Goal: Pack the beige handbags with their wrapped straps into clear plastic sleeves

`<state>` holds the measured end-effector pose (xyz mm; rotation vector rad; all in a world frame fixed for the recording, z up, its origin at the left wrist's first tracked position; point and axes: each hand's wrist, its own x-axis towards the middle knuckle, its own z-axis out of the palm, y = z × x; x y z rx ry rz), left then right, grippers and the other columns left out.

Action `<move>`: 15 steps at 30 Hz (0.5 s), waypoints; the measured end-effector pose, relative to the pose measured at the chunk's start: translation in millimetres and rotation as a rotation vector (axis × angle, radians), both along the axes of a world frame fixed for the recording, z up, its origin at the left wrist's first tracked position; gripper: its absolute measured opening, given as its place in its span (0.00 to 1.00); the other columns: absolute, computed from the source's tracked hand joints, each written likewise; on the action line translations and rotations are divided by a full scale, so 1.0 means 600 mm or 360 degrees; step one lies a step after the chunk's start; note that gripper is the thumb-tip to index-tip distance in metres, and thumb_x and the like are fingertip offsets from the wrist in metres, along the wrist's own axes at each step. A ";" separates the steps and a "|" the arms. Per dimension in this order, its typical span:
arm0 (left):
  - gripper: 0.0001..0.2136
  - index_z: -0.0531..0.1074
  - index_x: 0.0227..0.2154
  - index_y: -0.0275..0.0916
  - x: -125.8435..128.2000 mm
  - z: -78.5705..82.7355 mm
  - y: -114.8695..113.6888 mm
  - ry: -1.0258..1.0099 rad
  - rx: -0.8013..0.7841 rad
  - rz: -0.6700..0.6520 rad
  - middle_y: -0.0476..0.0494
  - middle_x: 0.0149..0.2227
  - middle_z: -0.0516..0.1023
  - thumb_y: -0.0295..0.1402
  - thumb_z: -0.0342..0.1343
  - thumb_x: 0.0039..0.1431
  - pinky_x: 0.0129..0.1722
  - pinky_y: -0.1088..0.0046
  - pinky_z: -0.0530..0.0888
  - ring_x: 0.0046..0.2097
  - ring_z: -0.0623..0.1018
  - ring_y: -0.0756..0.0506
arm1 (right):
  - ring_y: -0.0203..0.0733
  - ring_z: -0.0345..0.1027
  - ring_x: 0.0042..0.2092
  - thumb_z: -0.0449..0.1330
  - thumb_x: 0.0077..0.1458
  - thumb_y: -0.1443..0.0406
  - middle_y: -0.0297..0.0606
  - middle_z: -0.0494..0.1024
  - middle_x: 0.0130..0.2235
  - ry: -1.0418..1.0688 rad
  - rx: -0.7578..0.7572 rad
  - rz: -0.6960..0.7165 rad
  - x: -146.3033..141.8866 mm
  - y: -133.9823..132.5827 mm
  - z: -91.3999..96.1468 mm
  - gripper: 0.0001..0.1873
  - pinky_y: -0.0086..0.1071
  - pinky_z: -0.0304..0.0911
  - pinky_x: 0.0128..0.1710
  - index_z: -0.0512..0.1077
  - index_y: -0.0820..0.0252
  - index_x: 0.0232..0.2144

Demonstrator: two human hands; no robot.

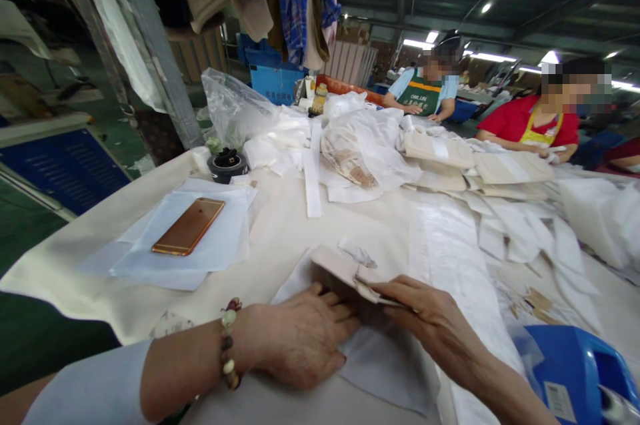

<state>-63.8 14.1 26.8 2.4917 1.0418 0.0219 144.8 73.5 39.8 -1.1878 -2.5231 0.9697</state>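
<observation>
Left hand (300, 335) flat, right hand (435, 321) pinching a beige piece (340, 268)

Head view: the left hand lies palm down on a white sheet (390, 365), fingers stretched out and slightly parted, tips close to the piece; whether they touch it cannot be told. A bracelet (228, 345) circles that wrist. The right hand is nearly closed, its thumb and fingers gripping the piece by its right end. The piece is above the sheet, tilted, between the 2 hands.

Farther left on the table (275, 225), a phone (189, 228) rests on loose papers (233, 225). Beyond it stand a black roll (228, 166) and a clear bag (235, 101). A white strip (313, 185) lies near a bulging plastic bag (360, 131). To the right are 2 beige stacks (440, 149), with a blue jug (565, 371) at the near right corner. Across the table are 2 co-workers, 1 in a green apron (420, 95), 1 in a red top (505, 123). Clothes (295, 5) hang above.
</observation>
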 end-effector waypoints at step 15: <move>0.09 0.70 0.40 0.36 -0.008 -0.020 -0.028 -0.0089 0.0229 0.0052 0.38 0.42 0.73 0.34 0.48 0.63 0.52 0.63 0.65 0.46 0.71 0.41 | 0.42 0.70 0.41 0.52 0.56 0.65 0.37 0.76 0.40 -0.0012 0.0029 -0.0060 0.001 -0.003 0.003 0.16 0.32 0.63 0.41 0.76 0.52 0.43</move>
